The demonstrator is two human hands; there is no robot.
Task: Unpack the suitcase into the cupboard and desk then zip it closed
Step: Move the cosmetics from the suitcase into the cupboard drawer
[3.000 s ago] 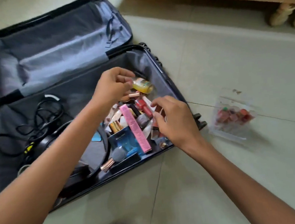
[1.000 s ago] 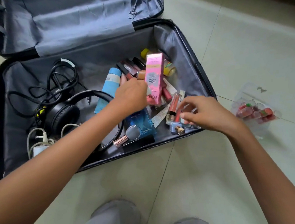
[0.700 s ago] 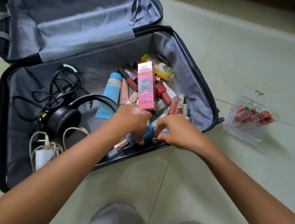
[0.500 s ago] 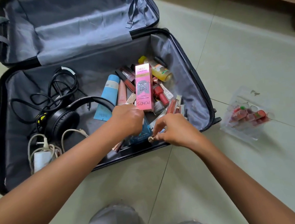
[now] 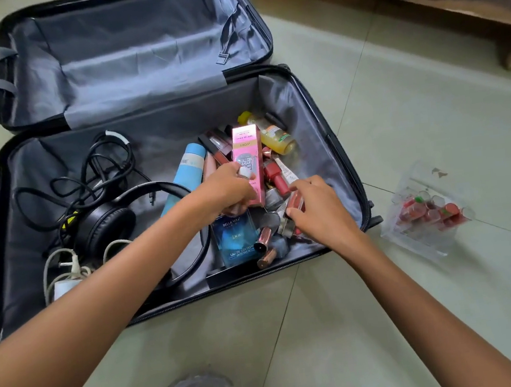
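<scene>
The suitcase (image 5: 309, 117) lies open on the floor (image 5: 398, 113), with cosmetics heaped at its right end. The left hand (image 5: 228, 190) curls its fingers round a small white-capped bottle (image 5: 245, 172) in front of the pink box (image 5: 245, 143). The right hand (image 5: 320, 211) pinches a reddish tube (image 5: 295, 200).

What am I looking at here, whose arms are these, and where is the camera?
There is no machine: these are a person's two bare arms, seen by one camera worn on their head, looking down. An open suitcase lies on the tiled floor. Inside are headphones, cables, a white charger and a pile of cosmetics, including a pink box, a blue cologne box and a yellow bottle. The left hand grips a small white-capped item beside the pink box. The right hand pinches a reddish tube in its fingers. A clear case of small red things sits on the floor outside the suitcase.
</scene>
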